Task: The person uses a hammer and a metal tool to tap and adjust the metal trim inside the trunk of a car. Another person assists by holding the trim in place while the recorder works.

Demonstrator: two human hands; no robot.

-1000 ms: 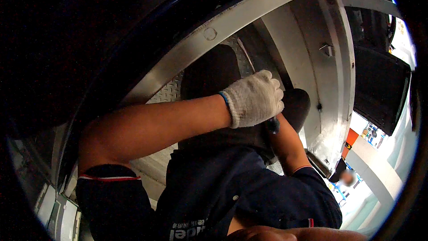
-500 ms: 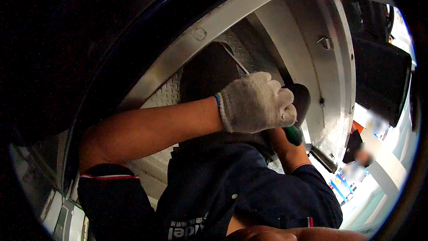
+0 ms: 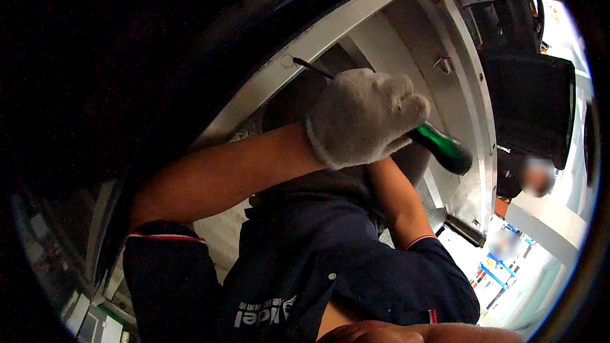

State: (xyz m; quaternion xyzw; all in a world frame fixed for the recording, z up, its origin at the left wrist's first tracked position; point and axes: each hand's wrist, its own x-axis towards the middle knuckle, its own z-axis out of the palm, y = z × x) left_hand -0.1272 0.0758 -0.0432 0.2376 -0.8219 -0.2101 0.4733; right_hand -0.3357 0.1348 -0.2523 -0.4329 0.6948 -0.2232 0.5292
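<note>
Gloved L hand (image 3: 368, 117) has fingers curled tight round a green-handled screwdriver (image 3: 443, 147), tip nr the round mark (image 3: 286, 61) on the metal frame (image 3: 337, 28) (contact unclear), w/ R hand hidden behind L, can't tell its grip.

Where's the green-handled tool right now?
In the head view, around and right of centre, the green-handled tool is in the gloved left hand; its handle juts lower right, its dark shaft points upper left toward the metal rail.

Screwdriver (image 3: 443, 147) in the left hand (image 3: 365, 117) — handle (image 3: 445, 149) to the right; tip (image 3: 298, 61) leftward, before the beam (image 3: 346, 23)
</note>
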